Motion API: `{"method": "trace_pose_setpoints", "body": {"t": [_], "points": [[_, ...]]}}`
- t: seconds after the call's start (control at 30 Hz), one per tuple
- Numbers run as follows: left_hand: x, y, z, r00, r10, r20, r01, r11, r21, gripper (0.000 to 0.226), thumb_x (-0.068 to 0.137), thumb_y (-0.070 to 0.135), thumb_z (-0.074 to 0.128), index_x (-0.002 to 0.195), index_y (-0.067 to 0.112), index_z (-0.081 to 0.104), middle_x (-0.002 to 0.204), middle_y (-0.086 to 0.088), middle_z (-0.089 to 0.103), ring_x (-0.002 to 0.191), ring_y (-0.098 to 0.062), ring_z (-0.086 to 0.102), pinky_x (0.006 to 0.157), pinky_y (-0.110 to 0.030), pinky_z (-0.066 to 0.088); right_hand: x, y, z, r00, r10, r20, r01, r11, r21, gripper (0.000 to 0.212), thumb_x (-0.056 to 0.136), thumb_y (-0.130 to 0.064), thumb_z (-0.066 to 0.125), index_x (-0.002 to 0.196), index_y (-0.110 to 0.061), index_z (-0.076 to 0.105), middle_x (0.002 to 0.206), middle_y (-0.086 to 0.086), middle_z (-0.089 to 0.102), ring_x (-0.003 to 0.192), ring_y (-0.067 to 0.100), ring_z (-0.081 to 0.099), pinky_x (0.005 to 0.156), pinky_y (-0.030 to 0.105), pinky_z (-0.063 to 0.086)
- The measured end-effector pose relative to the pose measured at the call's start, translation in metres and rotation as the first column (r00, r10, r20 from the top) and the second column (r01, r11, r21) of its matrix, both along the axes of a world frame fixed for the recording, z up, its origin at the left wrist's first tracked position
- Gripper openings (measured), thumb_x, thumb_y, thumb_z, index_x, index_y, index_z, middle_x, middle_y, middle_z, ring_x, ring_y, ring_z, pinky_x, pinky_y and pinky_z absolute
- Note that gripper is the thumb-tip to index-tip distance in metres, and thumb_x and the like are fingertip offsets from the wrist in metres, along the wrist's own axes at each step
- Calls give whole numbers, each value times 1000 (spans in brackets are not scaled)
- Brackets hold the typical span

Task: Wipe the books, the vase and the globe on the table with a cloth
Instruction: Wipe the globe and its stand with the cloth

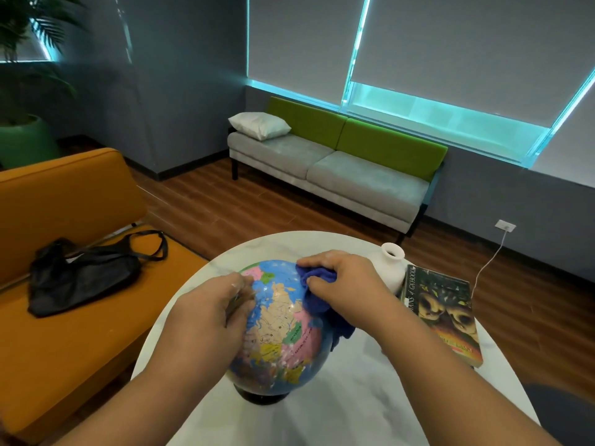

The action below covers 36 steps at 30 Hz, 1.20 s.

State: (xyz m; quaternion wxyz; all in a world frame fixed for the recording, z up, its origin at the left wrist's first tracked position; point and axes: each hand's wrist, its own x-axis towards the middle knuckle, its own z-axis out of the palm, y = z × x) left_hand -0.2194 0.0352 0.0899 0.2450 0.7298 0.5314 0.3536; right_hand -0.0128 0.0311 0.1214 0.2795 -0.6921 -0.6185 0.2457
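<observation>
An orange sofa (64, 220) stands left of a round white table (338, 407), with a black bag (83, 275) on its seat. Mid-table sits a colourful map globe (280, 336) on a dark base. The books (447, 313) and white vase (391, 272) stand at its right, the vase partly hidden by the right hand (344, 284). The left hand (209, 313) curls round the globe's left side; the right grips a blue cloth (317, 304) against its top.

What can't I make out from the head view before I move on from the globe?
- Left hand: fingertips motion-blurred on the globe, so its grip is unclear.
- Vase: left side hidden behind the right hand holding the cloth.
- Book: whether others lie beneath it cannot be seen.
- Globe's far side: turned away from the head camera.
</observation>
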Motion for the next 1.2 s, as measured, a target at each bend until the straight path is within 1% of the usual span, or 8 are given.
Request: {"method": "trace_pose_setpoints", "body": {"t": [0.13, 0.27, 0.4, 0.47, 0.63, 0.83, 1.03, 1.2], "points": [[1, 1, -1, 1000, 17, 0, -17, 1000, -10, 14, 87, 20, 68, 99, 28, 67, 112, 13, 68, 97, -4, 56, 86, -28, 53, -1, 2, 3, 995, -50, 82, 53, 998, -32, 34, 87, -13, 55, 115, -28, 69, 120, -9, 63, 101, 6, 55, 86, 14, 39], [-1, 1, -3, 1000, 18, 10, -18, 1000, -1, 12, 86, 19, 68, 95, 27, 67, 112, 14, 68, 96, -3, 55, 85, -27, 52, -16, -7, 4, 979, 108, 174, -121, 990, 67, 34, 87, -14, 59, 118, -26, 68, 122, -9, 57, 111, 8, 53, 100, 21, 40], [1, -1, -3, 1000, 12, 6, -12, 1000, -1, 10, 87, 22, 68, 94, 28, 66, 111, 14, 68, 97, -5, 56, 85, -29, 55, -4, -3, 1, 994, -9, 113, 4, 999, 46, 29, 89, -15, 59, 112, -28, 71, 109, -14, 56, 106, 6, 54, 84, 7, 37], [1, 0, -3, 1000, 15, 3, -15, 1000, 4, 10, 87, 22, 68, 93, 29, 66, 110, 14, 69, 97, -5, 56, 85, -30, 55, -6, -1, 2, 984, -48, 173, 44, 999, 26, 30, 92, -17, 55, 116, -28, 68, 116, -12, 55, 107, 7, 52, 85, 8, 35], [-1, 3, -5, 1000, 21, -9, -21, 1000, -4, 15, 88, 25, 66, 102, 27, 67, 114, 12, 68, 96, -3, 54, 80, -25, 55, -36, -18, 7, 909, 198, 367, -247, 965, 90, 35, 93, -23, 55, 127, -29, 62, 127, -14, 50, 119, 7, 40, 100, 19, 34], [0, 1, -5, 1000, 19, -4, -19, 1000, -17, 8, 88, 26, 67, 93, 31, 65, 112, 15, 67, 93, -3, 53, 77, -28, 56, -21, -8, 4, 965, -14, 261, -8, 996, 83, 31, 93, -22, 54, 122, -29, 65, 121, -11, 52, 113, 10, 48, 91, 13, 33], [-2, 3, -6, 1000, 18, -7, -18, 1000, -24, 11, 88, 27, 66, 98, 30, 66, 111, 11, 68, 93, -3, 55, 74, -24, 56, -43, -27, 8, 871, 272, 409, -331, 940, 79, 36, 94, -25, 57, 129, -30, 60, 131, -18, 46, 120, 4, 36, 99, 16, 33], [-1, 3, -3, 999, 25, 32, -24, 999, -43, 8, 88, 26, 66, 96, 27, 68, 115, 13, 68, 99, -3, 56, 79, -28, 57, -30, -21, 2, 965, 80, 250, -118, 983, 141, 52, 89, -29, 60, 139, -25, 48, 134, -14, 36, 120, 3, 40, 102, 16, 36]]}}
